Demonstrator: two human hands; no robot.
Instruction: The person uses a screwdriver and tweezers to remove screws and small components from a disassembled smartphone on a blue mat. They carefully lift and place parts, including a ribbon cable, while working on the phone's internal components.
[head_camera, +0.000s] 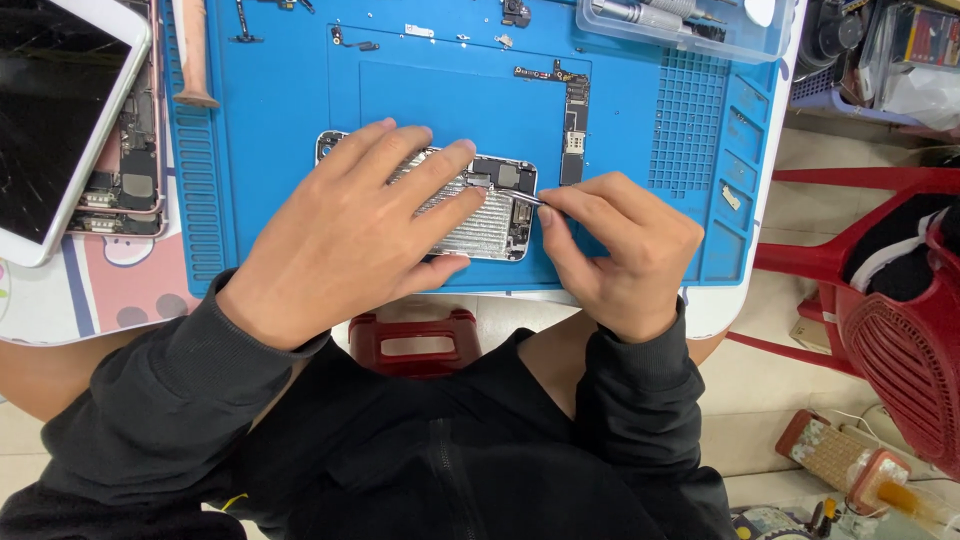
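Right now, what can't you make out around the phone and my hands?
Head view:
- Phone: mostly hidden under the left hand.
- Tweezers: only the tip shows; the right hand covers the rest.
- Tool tray: cut off by the top edge.

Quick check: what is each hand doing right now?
Left hand: open, flat on the opened phone.
Right hand: pinched shut on a thin metal tool.

Blue work mat (280, 120) on the table. L-shaped circuit board (572, 120) lies on it at upper right. White tablet (55, 110) at far left, over a pink opened phone (135, 160). Clear plastic box (690, 25) at top edge. Red plastic chair (890, 310) on the right.
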